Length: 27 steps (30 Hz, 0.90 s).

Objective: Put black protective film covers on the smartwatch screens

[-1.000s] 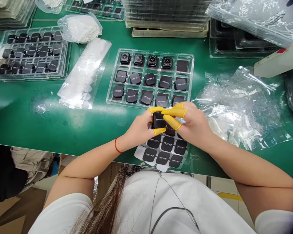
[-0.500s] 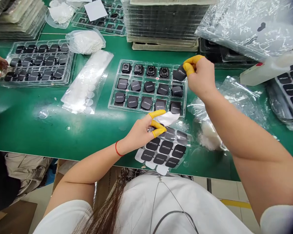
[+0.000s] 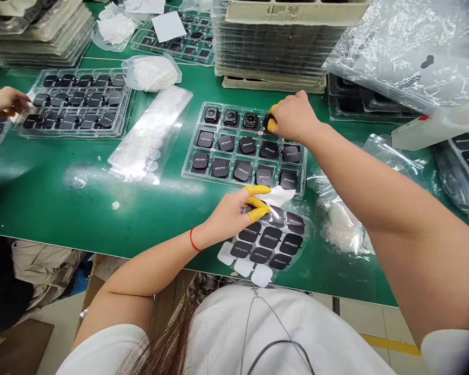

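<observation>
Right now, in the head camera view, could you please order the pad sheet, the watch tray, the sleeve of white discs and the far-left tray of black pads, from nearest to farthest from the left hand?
From the left hand:
1. Sheet of black printed pads: directly beneath, lower right.
2. Clear watch tray: just above.
3. Sleeve of white discs: up-left.
4. Tray of black pads: far left.

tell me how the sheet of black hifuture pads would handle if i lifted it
Likely floppy: the sheet of black pads bends up at the left hand. Probably light too, lying thin and flat on the green mat.
</observation>
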Each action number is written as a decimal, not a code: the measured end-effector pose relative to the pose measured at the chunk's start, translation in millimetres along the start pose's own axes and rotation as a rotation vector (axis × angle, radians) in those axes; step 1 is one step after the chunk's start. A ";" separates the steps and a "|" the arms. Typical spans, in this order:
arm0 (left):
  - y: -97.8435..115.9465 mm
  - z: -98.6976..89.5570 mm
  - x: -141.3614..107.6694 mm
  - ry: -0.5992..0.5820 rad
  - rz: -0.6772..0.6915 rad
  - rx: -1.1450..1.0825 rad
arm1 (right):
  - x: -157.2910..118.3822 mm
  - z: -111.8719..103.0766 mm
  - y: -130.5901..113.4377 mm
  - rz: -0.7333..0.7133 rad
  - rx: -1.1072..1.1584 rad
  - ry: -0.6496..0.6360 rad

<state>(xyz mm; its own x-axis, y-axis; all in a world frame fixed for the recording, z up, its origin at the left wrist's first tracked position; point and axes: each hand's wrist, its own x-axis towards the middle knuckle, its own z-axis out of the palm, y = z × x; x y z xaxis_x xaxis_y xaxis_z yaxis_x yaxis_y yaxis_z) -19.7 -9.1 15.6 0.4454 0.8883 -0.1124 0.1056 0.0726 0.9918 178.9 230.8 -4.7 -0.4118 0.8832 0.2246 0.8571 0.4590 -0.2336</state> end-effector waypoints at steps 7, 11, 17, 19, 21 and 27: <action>-12.4 -3.4 6.3 0.061 0.021 -0.121 | -66.8 -41.3 -55.1 0.203 0.356 0.088; -18.1 -0.2 8.2 -0.007 0.094 -0.184 | -138.2 -56.5 -106.6 0.023 0.536 -0.122; -14.0 6.7 5.1 -0.029 0.073 -0.052 | -182.6 -53.2 -125.2 -0.261 0.312 0.037; -11.1 5.7 4.3 -0.061 0.044 -0.079 | -187.6 -55.6 -121.6 -0.284 0.318 0.054; -9.0 3.5 4.4 -0.110 0.003 -0.138 | -193.2 -58.8 -117.8 -0.320 0.335 0.041; -6.5 5.4 7.0 -0.282 -0.096 -0.236 | -203.6 -64.2 -117.7 -0.325 0.437 -0.037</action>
<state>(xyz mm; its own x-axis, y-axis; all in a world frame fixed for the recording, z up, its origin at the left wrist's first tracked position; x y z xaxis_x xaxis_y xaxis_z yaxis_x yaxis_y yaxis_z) -12.5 -5.8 8.0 0.6742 0.7148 -0.1858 -0.0341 0.2813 0.9590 181.7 -9.2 37.8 -0.6515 0.6884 0.3187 0.4791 0.6992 -0.5307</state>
